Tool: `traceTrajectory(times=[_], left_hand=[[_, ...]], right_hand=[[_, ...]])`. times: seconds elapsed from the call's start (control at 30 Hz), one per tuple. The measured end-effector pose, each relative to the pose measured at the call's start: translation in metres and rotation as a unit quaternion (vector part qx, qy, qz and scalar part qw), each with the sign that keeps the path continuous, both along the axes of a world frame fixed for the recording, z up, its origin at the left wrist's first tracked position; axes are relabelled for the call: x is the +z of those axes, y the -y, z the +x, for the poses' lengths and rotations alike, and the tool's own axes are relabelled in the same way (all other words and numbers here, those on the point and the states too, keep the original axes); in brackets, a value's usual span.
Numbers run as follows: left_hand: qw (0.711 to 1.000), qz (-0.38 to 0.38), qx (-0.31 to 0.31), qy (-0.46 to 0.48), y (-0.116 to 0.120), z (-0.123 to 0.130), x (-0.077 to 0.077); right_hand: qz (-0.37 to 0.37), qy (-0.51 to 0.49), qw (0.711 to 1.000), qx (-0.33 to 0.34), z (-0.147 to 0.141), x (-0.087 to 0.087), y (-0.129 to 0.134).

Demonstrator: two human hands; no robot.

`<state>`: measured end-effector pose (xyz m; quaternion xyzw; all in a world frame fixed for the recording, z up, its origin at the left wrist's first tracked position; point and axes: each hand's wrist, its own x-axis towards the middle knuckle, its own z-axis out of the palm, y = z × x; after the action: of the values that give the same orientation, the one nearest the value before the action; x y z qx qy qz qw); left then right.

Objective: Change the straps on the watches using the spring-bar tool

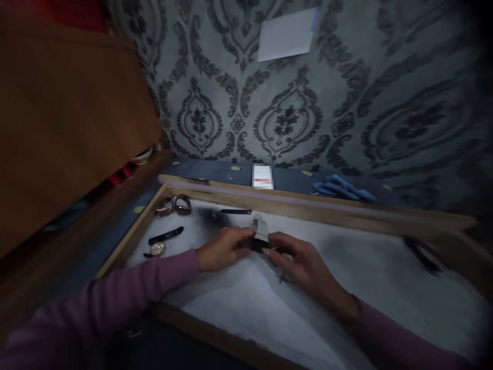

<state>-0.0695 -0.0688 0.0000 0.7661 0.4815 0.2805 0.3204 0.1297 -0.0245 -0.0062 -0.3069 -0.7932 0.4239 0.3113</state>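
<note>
Over the middle of a white-lined wooden tray, both hands grip a small block-like item [260, 232], pale on top and black below; its exact kind is not clear. My left hand [225, 247] is closed on its left side. My right hand [298, 257] pinches the right side with thumb and fingers. A small thin thing [283, 277] shows blurred under the right hand. Left of the hands lie a watch with a round pale dial [157, 249] and a black strap [166, 235]. Behind the left hand is a flat black strip [235, 211].
Two rose-gold coloured watches [182, 205] stand in the tray's back left corner. A dark curved item [423, 256] lies at the right. Raised wooden edges [308, 203] border the tray. Beyond are a white card [262, 177], a blue object [342, 188] and a patterned wall [285, 115].
</note>
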Motion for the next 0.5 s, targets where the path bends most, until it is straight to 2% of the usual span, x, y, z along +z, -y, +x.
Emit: traceTrajectory(times=[0.13, 0.33, 0.5], left_hand=[[0.998, 0.009, -0.002, -0.057, 0.0044, -0.0026, 0.004], [0.997, 0.008, -0.027, -0.069, 0.0036, -0.0056, 0.0084], [0.997, -0.007, -0.016, -0.075, -0.0029, -0.0034, 0.0065]], right_hand=[[0.139, 0.052, 0.989, 0.028, 0.0045, -0.0052, 0.0028], [0.332, 0.068, 0.939, 0.058, 0.0039, -0.0107, 0.0032], [0.423, 0.085, 0.899, 0.069, 0.003, -0.0092, 0.0051]])
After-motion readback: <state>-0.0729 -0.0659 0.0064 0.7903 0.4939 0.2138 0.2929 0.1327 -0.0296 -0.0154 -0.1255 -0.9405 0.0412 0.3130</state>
